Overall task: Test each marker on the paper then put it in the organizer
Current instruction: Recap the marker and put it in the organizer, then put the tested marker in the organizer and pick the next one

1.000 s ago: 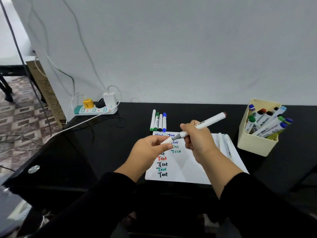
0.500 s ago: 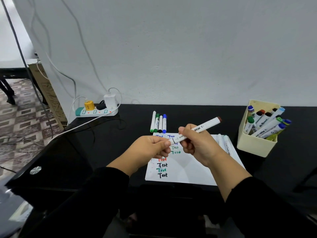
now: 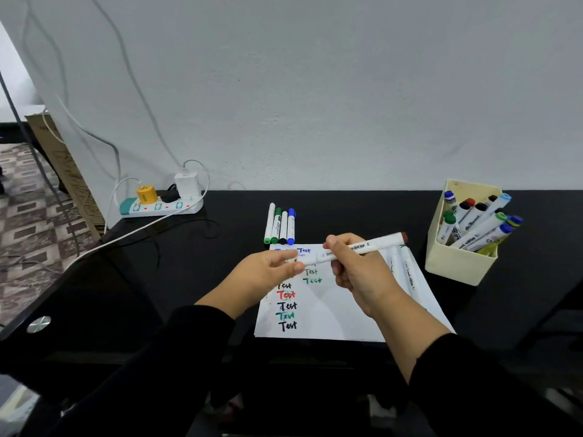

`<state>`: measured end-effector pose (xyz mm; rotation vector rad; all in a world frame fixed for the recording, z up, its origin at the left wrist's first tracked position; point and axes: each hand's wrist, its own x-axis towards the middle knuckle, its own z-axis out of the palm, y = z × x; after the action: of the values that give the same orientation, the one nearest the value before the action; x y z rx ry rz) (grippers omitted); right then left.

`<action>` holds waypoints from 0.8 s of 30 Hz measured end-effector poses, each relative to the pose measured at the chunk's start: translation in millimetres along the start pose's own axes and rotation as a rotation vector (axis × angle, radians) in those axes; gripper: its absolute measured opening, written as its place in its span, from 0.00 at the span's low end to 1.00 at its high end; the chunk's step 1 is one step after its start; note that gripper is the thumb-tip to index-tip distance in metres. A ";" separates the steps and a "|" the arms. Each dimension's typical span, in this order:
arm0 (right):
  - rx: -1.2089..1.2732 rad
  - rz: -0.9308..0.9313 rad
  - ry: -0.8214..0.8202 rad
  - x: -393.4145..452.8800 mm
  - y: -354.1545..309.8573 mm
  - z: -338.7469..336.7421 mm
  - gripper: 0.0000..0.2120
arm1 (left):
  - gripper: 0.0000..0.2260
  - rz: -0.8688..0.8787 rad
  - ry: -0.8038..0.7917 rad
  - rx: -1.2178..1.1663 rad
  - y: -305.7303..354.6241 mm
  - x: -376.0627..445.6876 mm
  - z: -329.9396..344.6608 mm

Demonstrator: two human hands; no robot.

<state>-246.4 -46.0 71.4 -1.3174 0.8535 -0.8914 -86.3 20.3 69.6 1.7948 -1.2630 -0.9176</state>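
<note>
A: Head view, item one: the marker [image 3: 362,248], white barrel, brown end cap, held over the paper [image 3: 340,313]. Our right hand [image 3: 359,272] wraps the mid-barrel; our left hand [image 3: 268,271] pinches the near cap.

B: We judge it light, rigid and smooth, so it could slip. The mid-barrel is the best place to hold it, clear of the tip.

A: Item two: the organizer [image 3: 457,263], a cream box at 3 o'clock from the paper. Roughly nine capped markers lean inside it: blue, green, black, red.

B: Item three: four loose markers [image 3: 280,225] at 12 o'clock, and two more lying on the paper's right edge.
</note>
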 end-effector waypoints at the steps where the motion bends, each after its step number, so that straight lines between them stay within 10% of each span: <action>1: -0.075 -0.018 0.040 2.5 1.1 -3.4 0.09 | 0.19 -0.022 0.042 0.040 -6.0 4.8 -1.8; 4: -0.396 -0.060 0.099 10.5 1.7 -17.8 0.04 | 0.22 -0.095 0.144 0.305 -27.8 14.1 -2.3; 9: -1.076 -0.062 -0.041 29.8 8.6 -48.7 0.28 | 0.28 -0.203 0.126 0.824 -73.2 25.4 8.7; 24: -1.083 0.150 0.083 43.7 12.8 -66.1 0.17 | 0.29 -0.155 0.178 0.847 -80.8 24.9 12.6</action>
<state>-286.9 -112.8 53.5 -2.0894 1.5850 -0.3225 -56.5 13.4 -10.2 2.5769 -1.5336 -0.2696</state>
